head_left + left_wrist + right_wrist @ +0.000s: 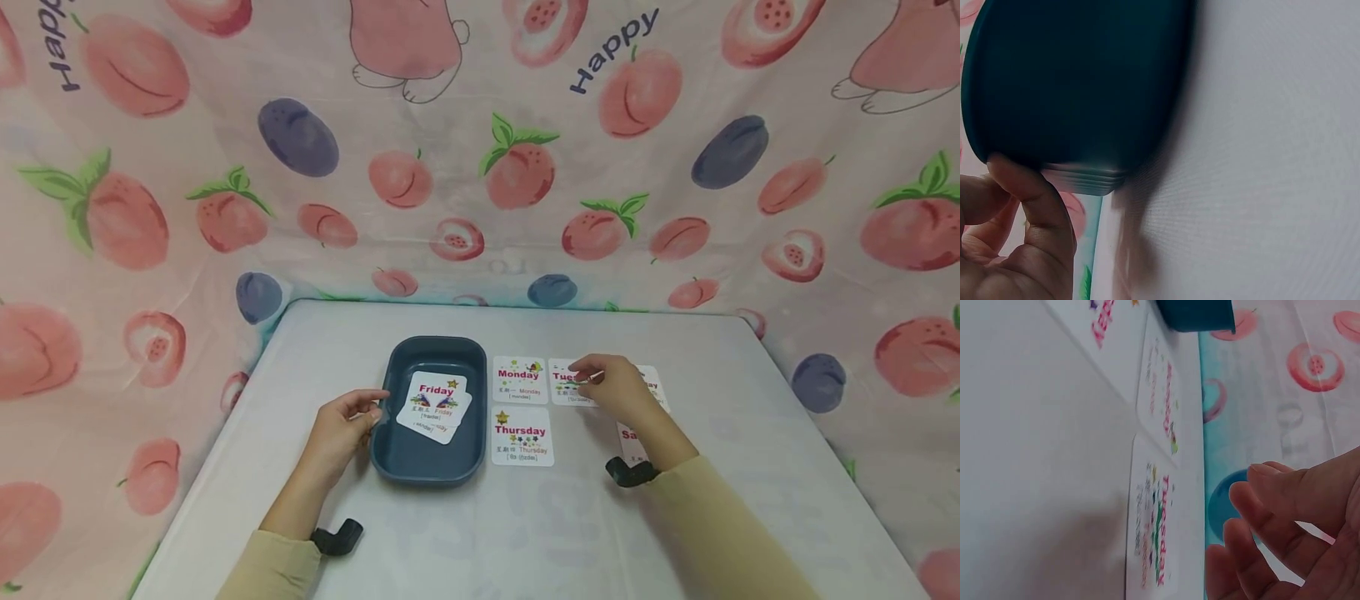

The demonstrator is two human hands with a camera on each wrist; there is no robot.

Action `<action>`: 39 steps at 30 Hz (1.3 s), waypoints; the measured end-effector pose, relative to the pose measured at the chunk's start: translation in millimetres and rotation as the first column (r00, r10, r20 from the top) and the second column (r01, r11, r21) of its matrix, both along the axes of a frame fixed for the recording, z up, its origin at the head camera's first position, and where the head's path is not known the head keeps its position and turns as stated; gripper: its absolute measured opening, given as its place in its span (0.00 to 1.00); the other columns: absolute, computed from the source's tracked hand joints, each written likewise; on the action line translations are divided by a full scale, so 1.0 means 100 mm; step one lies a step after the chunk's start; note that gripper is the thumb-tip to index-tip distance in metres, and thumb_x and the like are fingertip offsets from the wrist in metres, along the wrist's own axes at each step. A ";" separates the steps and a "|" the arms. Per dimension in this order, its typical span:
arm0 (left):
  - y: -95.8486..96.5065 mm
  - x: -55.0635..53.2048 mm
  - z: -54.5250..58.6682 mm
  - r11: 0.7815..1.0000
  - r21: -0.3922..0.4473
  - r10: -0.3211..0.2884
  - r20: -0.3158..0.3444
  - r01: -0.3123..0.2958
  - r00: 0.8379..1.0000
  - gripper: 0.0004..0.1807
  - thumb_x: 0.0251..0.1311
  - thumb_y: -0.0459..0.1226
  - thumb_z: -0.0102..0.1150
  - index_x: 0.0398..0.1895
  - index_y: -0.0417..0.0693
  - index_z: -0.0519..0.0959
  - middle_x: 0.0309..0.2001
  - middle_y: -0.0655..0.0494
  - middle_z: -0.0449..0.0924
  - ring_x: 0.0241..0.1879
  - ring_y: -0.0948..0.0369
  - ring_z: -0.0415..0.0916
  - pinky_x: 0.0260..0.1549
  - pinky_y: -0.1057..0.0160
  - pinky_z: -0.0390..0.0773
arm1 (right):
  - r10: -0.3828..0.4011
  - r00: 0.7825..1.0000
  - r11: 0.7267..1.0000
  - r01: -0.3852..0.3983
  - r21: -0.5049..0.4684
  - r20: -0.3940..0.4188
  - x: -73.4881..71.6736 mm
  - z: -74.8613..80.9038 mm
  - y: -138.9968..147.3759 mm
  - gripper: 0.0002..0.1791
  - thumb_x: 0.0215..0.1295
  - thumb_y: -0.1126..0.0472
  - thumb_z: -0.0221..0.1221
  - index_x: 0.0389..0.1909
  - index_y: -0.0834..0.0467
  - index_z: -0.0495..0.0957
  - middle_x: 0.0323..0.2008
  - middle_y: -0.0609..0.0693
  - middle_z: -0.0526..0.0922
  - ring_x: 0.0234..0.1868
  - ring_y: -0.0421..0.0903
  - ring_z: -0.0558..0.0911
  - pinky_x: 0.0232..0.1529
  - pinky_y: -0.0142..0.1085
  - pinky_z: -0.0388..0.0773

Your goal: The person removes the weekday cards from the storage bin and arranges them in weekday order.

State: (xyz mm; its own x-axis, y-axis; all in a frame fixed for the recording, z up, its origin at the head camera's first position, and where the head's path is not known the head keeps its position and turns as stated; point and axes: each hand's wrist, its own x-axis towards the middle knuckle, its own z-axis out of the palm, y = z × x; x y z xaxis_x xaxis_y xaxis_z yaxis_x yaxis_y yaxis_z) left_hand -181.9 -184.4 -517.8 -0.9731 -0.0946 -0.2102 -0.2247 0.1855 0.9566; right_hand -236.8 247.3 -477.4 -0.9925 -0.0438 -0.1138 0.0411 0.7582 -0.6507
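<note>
My left hand pinches the left rim of a dark blue tray, its thumb and fingertips at the edge. Inside the tray a Friday card lies over another card, which is mostly covered. The right hand hovers over a Tuesday card with loosely bent fingers; the right wrist view shows nothing between them. Left of that card is a Monday card, and a Thursday card lies below Monday.
Behind the right hand shows part of another card. A card starting with "Sa" is partly hidden by the right forearm. All lie on a white-covered table, backed by a peach-patterned cloth.
</note>
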 end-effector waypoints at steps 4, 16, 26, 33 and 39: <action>-0.01 0.00 0.01 1.000 0.002 -0.005 0.001 0.005 1.000 0.18 0.73 0.28 0.61 0.64 0.42 0.84 0.41 0.54 0.79 0.32 0.62 0.73 0.28 0.66 0.77 | 0.025 1.000 0.999 -0.025 -0.036 -0.018 -0.04 0.01 -0.13 0.20 0.69 0.67 0.67 0.61 0.55 0.86 0.53 0.55 0.89 0.55 0.56 0.84 0.47 0.40 0.83; 0.00 -0.01 -0.01 1.000 -0.001 0.001 0.001 -0.001 1.000 0.18 0.73 0.28 0.61 0.63 0.42 0.84 0.41 0.53 0.78 0.33 0.61 0.73 0.29 0.67 0.77 | 0.097 0.994 0.991 -0.101 -0.092 -0.041 -0.11 0.15 -0.45 0.21 0.69 0.67 0.67 0.62 0.56 0.85 0.54 0.56 0.89 0.55 0.55 0.85 0.54 0.47 0.83; 0.01 0.00 0.01 1.000 -0.004 -0.003 -0.001 0.003 1.000 0.18 0.73 0.27 0.60 0.64 0.42 0.84 0.41 0.53 0.79 0.33 0.61 0.73 0.29 0.67 0.78 | 0.155 0.988 0.985 -0.157 -0.076 -0.023 -0.14 0.27 -0.76 0.27 0.65 0.64 0.73 0.66 0.56 0.82 0.58 0.59 0.86 0.59 0.57 0.86 0.60 0.53 0.83; 0.00 0.00 0.01 1.000 -0.008 0.002 0.003 -0.002 1.000 0.18 0.73 0.28 0.61 0.64 0.43 0.84 0.41 0.54 0.78 0.33 0.61 0.73 0.29 0.67 0.77 | 0.172 0.985 0.985 -0.173 -0.024 -0.014 -0.18 0.30 -0.99 0.36 0.62 0.55 0.78 0.70 0.50 0.77 0.63 0.55 0.84 0.65 0.57 0.82 0.66 0.55 0.81; 0.00 0.00 0.00 1.000 -0.005 0.003 0.003 -0.003 1.000 0.18 0.73 0.28 0.61 0.63 0.42 0.84 0.42 0.53 0.78 0.33 0.61 0.73 0.29 0.67 0.77 | 0.211 0.976 0.977 -0.212 -0.020 -0.059 -0.20 0.32 -1.16 0.42 0.58 0.51 0.80 0.73 0.51 0.74 0.68 0.57 0.80 0.69 0.59 0.80 0.68 0.55 0.79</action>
